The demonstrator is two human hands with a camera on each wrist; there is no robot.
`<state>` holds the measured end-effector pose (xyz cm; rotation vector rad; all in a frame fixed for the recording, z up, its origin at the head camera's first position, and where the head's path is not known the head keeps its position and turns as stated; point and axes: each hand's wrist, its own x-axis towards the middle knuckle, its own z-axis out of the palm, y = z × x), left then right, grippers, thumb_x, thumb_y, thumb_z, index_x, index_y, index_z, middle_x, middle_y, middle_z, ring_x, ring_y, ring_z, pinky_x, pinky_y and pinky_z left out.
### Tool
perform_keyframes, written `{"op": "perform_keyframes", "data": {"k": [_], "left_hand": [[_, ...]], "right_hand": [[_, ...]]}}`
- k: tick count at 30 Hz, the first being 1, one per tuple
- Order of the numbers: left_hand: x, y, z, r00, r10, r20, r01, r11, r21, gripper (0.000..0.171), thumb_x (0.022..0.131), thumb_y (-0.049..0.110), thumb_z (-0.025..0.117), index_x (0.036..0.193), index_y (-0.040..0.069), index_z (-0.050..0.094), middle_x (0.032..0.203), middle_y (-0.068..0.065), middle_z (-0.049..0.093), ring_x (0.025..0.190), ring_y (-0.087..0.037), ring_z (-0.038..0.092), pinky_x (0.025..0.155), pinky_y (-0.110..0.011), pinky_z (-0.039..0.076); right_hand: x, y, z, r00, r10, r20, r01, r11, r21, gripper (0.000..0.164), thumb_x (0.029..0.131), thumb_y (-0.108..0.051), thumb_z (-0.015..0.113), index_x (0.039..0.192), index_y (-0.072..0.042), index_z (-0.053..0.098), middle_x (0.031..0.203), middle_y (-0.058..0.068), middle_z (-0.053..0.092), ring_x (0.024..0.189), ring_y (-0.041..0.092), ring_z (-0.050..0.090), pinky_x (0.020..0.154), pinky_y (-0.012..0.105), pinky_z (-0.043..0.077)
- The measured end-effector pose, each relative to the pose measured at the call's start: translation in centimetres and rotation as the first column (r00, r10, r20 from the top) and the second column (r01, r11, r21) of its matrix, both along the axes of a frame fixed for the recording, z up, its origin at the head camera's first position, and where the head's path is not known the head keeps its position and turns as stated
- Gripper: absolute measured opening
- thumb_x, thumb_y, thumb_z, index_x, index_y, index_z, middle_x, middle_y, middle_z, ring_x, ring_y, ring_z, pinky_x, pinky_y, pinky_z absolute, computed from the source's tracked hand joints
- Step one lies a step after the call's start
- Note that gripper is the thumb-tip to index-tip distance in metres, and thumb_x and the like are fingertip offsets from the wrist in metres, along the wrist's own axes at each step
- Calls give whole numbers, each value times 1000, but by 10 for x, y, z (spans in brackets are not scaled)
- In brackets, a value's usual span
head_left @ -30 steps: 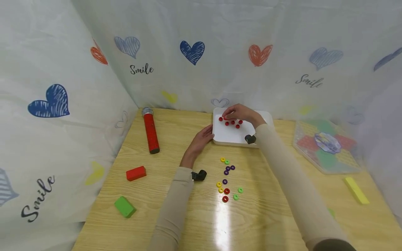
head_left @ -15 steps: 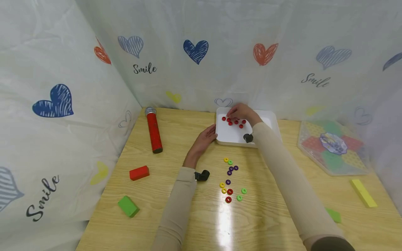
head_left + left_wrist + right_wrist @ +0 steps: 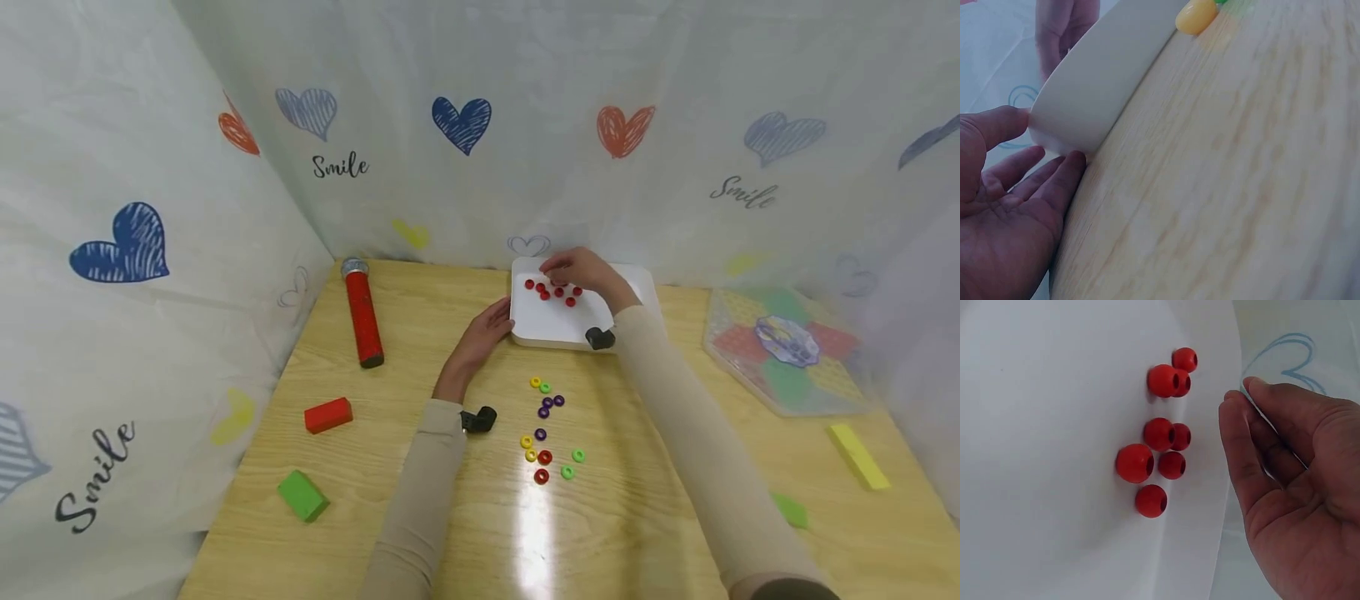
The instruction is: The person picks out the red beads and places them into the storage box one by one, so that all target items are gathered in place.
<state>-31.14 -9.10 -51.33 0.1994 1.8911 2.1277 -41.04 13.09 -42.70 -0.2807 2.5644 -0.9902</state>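
A white tray (image 3: 543,323) lies at the back of the table, with several red round beads (image 3: 571,302) near its far side. My left hand (image 3: 480,337) touches the tray's left end; the left wrist view shows the thumb at the rim and the fingertips against the outer wall (image 3: 1091,81) close to the table. Over the tray's far edge is my right hand (image 3: 583,271). In the right wrist view its thumb and index fingertips come close together with nothing between them, beside the red beads (image 3: 1135,463).
Yellow, green, purple and red rings (image 3: 542,476) lie in front of the tray. Farther left are a red microphone (image 3: 363,321), a red block (image 3: 328,415) and a green block (image 3: 303,496). A patterned clear case (image 3: 787,354) and a yellow block (image 3: 858,457) lie right.
My right hand has let go of a red bead, which now lies among the others in the tray, and has lifted slightly to the right. My left hand stays against the tray.
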Motion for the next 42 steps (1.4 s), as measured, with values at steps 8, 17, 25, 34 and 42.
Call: {"op": "perform_keyframes", "data": {"k": [8, 17, 25, 34, 42], "left_hand": [[0, -1, 2, 1000, 3, 21, -2, 1000, -17, 54, 100, 10, 51, 151, 12, 32, 155, -5, 34, 140, -17, 36, 112, -30, 37], [-3, -2, 4, 1000, -6, 5, 6, 1000, -6, 55, 100, 10, 51, 151, 11, 31, 155, -7, 34, 141, -20, 35, 114, -32, 35], [-3, -1, 5, 1000, 12, 0, -12, 1000, -2, 54, 99, 8, 51, 150, 8, 33, 153, -9, 36, 139, -20, 37, 113, -32, 36], [-3, -1, 5, 999, 11, 32, -10, 1000, -15, 54, 99, 10, 53, 150, 14, 35, 154, -4, 36, 139, -15, 37, 111, -28, 37], [-5, -1, 5, 999, 14, 37, -13, 1000, -15, 53, 100, 11, 52, 150, 14, 35, 154, -3, 35, 140, -15, 36, 112, -28, 36]], "right_hand": [[35, 14, 8, 997, 77, 8, -75, 986, -150, 33, 96, -21, 61, 126, -9, 63, 125, 14, 62, 106, 34, 58, 99, 50, 47], [104, 12, 10, 930, 368, -7, -363, 913, -185, 28, 94, -19, 64, 119, -7, 67, 120, 12, 66, 105, 23, 62, 95, 34, 51], [158, 4, -2, 795, 600, 85, -561, 782, -270, 26, 92, -13, 66, 117, -7, 68, 114, 12, 67, 98, 19, 64, 84, 30, 56], [196, 0, -26, 720, 689, 82, -646, 709, -282, 23, 90, -5, 67, 111, -10, 71, 108, 5, 68, 93, 16, 65, 81, 29, 57], [212, 0, -38, 747, 664, 3, -656, 739, -156, 20, 87, -9, 71, 106, -17, 73, 105, -5, 67, 88, 5, 58, 78, 22, 54]]}}
